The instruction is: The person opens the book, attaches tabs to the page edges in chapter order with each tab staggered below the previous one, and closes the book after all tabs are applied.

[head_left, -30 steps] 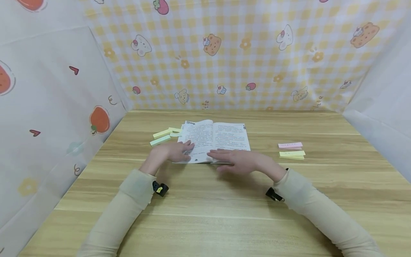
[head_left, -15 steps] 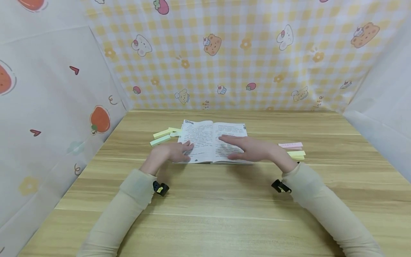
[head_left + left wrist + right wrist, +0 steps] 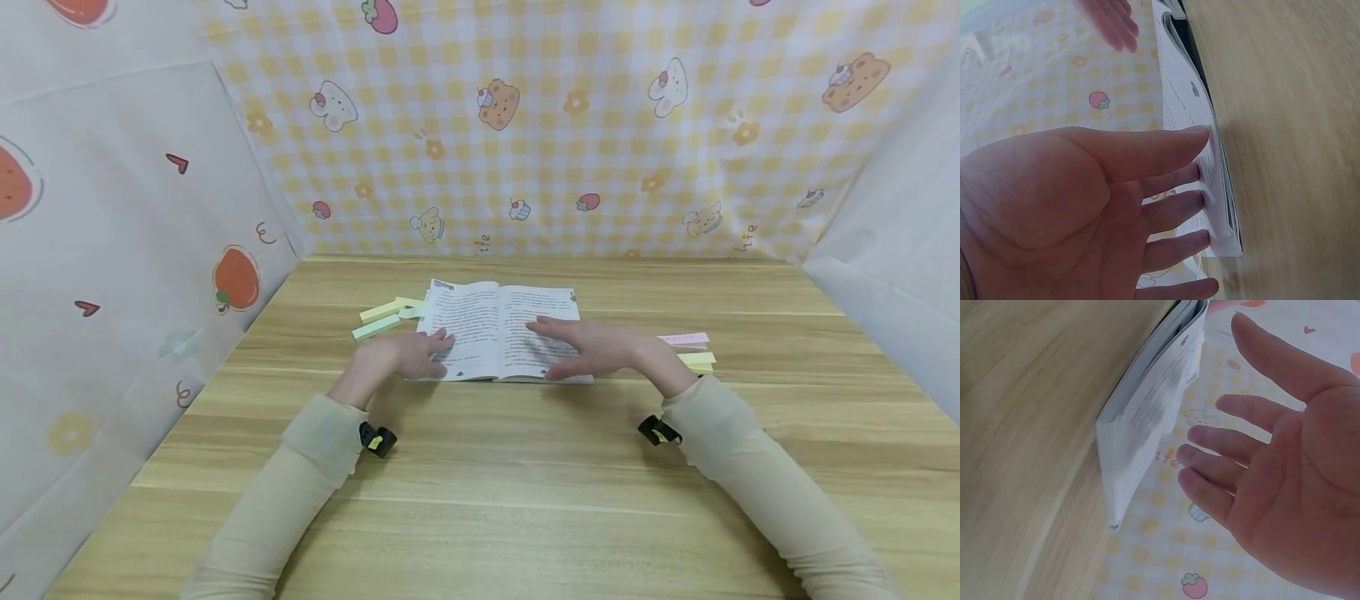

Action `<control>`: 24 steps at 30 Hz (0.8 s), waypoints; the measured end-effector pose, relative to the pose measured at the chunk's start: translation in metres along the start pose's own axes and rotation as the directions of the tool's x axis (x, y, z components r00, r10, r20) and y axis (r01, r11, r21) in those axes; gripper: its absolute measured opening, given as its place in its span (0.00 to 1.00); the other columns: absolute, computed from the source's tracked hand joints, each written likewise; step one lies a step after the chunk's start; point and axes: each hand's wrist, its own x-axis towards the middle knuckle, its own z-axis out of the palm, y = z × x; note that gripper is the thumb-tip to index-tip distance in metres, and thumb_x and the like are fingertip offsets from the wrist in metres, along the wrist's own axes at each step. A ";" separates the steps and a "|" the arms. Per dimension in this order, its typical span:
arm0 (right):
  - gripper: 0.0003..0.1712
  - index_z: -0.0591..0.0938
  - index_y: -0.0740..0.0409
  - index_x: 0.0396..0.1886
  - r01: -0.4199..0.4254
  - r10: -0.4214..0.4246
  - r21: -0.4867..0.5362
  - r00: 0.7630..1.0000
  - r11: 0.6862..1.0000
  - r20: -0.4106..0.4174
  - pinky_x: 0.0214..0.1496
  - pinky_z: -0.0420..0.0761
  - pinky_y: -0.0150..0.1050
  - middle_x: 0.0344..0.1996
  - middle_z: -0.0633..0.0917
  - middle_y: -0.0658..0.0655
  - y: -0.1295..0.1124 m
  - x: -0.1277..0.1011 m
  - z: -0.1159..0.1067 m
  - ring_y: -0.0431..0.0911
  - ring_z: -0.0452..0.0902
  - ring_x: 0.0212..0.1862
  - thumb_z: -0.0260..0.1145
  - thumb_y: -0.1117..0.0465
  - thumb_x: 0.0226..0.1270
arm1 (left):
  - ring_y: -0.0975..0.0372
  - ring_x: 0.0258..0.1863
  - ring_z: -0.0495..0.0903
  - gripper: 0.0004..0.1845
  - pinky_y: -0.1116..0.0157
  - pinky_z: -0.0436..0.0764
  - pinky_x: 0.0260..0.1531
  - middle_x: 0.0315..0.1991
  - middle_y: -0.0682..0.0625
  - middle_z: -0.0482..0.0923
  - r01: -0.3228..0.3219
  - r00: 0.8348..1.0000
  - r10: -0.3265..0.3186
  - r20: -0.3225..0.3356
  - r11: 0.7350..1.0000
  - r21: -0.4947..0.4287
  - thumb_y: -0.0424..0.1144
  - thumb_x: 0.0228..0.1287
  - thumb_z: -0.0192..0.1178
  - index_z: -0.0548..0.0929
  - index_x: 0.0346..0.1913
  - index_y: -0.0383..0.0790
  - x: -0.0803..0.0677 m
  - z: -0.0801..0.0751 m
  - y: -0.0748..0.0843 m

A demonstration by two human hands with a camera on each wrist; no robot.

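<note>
An open book (image 3: 471, 321) with printed pages lies on the wooden table, its spine pointing away from me. My left hand (image 3: 408, 354) rests its fingertips on the lower part of the left page; in the left wrist view the thumb and fingers (image 3: 1175, 210) are spread along that page near the book's edge. Over the right page hovers my right hand (image 3: 600, 346), fingers extended and holding nothing. The right wrist view shows a gap between its fingertips and the book (image 3: 1147, 419).
Left of the book lie yellow sticky tabs (image 3: 381, 312) and green sticky tabs (image 3: 377, 327). Pink tabs (image 3: 686, 339) and yellow tabs (image 3: 699, 358) lie to the right, partly behind my right wrist. A checked cloth (image 3: 555, 167) hangs behind the table (image 3: 495, 500).
My right hand has lifted from the book's lower middle and moved right, over the right page. The left page now lies flatter. My left hand has stayed in place.
</note>
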 end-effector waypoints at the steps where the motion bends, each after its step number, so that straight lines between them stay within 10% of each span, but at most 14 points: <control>1: 0.49 0.54 0.55 0.82 -0.007 0.007 -0.005 1.000 1.000 0.003 0.76 0.54 0.59 0.80 0.51 0.64 0.001 0.000 0.001 0.61 0.49 0.78 0.68 0.48 0.70 | 0.45 0.78 0.46 0.35 0.47 0.50 0.75 0.81 0.46 0.41 0.000 1.000 0.000 0.000 1.000 -0.002 0.46 0.78 0.50 0.52 0.81 0.45 0.000 0.000 0.000; 24: 0.53 0.55 0.60 0.81 -0.066 0.069 -0.069 0.996 0.995 0.054 0.76 0.53 0.58 0.78 0.54 0.69 0.012 0.007 0.005 0.62 0.49 0.78 0.73 0.51 0.66 | 0.45 0.78 0.46 0.35 0.46 0.50 0.75 0.81 0.46 0.41 -0.005 1.000 0.005 -0.005 1.000 -0.026 0.45 0.77 0.51 0.53 0.81 0.44 -0.004 -0.001 0.003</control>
